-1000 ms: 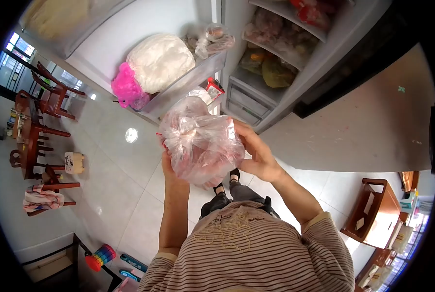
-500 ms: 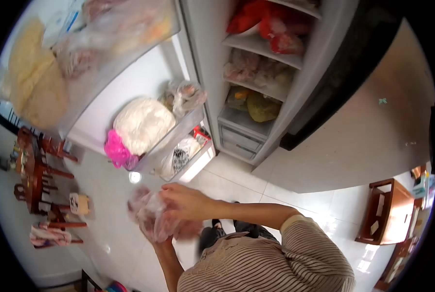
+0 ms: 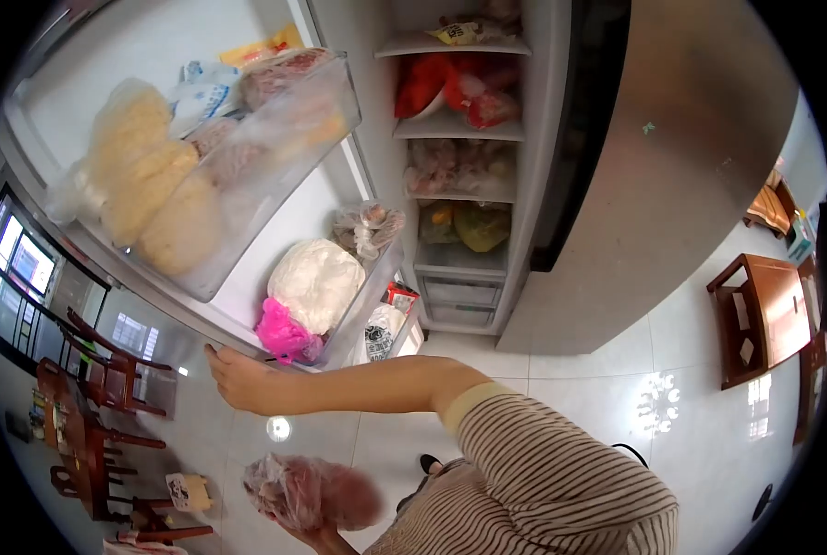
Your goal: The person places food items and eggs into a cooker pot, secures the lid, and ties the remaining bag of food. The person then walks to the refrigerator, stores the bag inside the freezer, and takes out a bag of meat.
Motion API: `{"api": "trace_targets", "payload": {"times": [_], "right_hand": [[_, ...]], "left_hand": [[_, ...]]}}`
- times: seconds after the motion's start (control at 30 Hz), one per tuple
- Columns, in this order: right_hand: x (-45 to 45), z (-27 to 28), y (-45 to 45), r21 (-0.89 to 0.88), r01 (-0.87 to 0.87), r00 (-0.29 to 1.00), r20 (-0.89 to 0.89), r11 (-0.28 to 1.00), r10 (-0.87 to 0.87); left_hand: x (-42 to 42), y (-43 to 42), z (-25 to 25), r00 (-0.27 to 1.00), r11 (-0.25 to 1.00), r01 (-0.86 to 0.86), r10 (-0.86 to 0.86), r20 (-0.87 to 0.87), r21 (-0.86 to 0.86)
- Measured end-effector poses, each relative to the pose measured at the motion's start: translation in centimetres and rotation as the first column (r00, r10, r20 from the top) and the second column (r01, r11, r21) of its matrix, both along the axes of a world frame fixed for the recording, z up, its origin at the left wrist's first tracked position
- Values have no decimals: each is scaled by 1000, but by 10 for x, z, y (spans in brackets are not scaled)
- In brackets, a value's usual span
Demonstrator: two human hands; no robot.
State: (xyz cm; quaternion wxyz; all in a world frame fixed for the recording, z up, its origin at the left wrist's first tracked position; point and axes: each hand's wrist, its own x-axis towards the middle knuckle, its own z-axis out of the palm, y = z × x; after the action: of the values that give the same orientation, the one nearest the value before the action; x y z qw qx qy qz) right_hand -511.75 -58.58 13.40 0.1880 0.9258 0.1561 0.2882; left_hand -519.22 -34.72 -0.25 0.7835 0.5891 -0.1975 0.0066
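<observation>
A thin, clear plastic bag of pinkish, meat-like food (image 3: 307,492) rests in my left hand (image 3: 325,538), low in the view. The fingers of that hand are closed round the bag's underside and partly hidden by it. My right arm reaches across to the left, bringing my right hand (image 3: 247,381) to the outer edge of the open freezer door (image 3: 168,310). One fingertip points up at this edge; the other fingers are mostly hidden, so a grip cannot be made out. Beside the wrist, a pink bag (image 3: 287,331) and a big white bundle (image 3: 316,282) sit in a door bin.
Above, a clear door bin (image 3: 288,199) holds yellowish bagged food (image 3: 154,185). Freezer shelves (image 3: 459,125) carry red and clear bags. The neighbouring refrigerator door (image 3: 654,185) stands at right. Wooden chairs (image 3: 122,370) are at left, a small wooden table (image 3: 769,314) at right.
My right hand has let go of the bag and moved up and left to the freezer door's edge. The bag stays in my left hand, lower in view. My view has shifted.
</observation>
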Motion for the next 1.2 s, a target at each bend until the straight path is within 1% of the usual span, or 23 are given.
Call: {"api": "trace_targets", "payload": {"times": [0.03,0.07,0.1,0.2,0.3,0.4,0.5,0.6,0.7,0.77,0.8,0.83,0.87,0.9,0.97,1.0,1.07,1.17,1.2], "right_hand": [[10,4,6,-137,60,995,-72,989,-70],[19,6,11,-272,106,980,-136,956,-148],[29,7,17,-402,139,954,-190,905,-231],[66,-7,25,-613,324,865,-116,721,-488],[56,27,13,-807,101,814,-269,581,-515],[71,2,11,-833,211,857,-94,511,-507],[67,-17,16,-759,430,850,157,489,-504],[5,22,17,-813,268,905,29,517,-423],[-36,28,21,-768,219,940,1,602,-341],[-55,16,21,-704,143,962,-67,696,-265],[-66,8,18,-666,106,970,-95,738,-225],[-82,-4,11,-480,80,985,-98,874,-143],[-99,-16,5,-271,37,995,-81,962,-61],[-119,-23,-7,-46,-22,999,-46,999,20],[-160,-22,-28,211,-137,979,176,968,100],[-175,-20,-33,324,-215,950,289,921,120],[-199,-6,-44,354,-118,927,374,928,-25],[-221,-1,-60,395,8,870,450,919,-201],[-233,-3,-78,416,38,850,464,909,-248]], "left_hand": [[6,2,2,993,998,21,-28,-118,-65],[13,3,5,955,985,34,-81,-285,-166],[19,7,5,906,971,35,-131,-402,-237],[32,20,0,805,945,53,-231,-546,-322],[39,29,-7,734,933,73,-290,-614,-353],[45,29,-12,674,918,99,-345,-653,-383],[57,24,-12,625,898,138,-406,-667,-417],[67,21,-16,562,874,182,-469,-681,-451],[74,22,-21,532,862,244,-502,-682,-445],[79,21,-20,525,862,299,-507,-684,-410],[81,17,-18,510,840,339,-542,-668,-423],[81,8,-17,494,818,376,-575,-652,-436],[80,0,-14,477,794,409,-606,-637,-450],[71,-16,-6,483,802,383,-596,-641,-458],[51,-49,17,498,823,318,-567,-656,-470],[47,-57,18,483,805,330,-593,-645,-493],[44,-73,18,457,770,344,-638,-620,-538],[37,-96,29,367,691,417,-722,-587,-590],[30,-113,29,376,677,439,-736,-563,-591]]}}
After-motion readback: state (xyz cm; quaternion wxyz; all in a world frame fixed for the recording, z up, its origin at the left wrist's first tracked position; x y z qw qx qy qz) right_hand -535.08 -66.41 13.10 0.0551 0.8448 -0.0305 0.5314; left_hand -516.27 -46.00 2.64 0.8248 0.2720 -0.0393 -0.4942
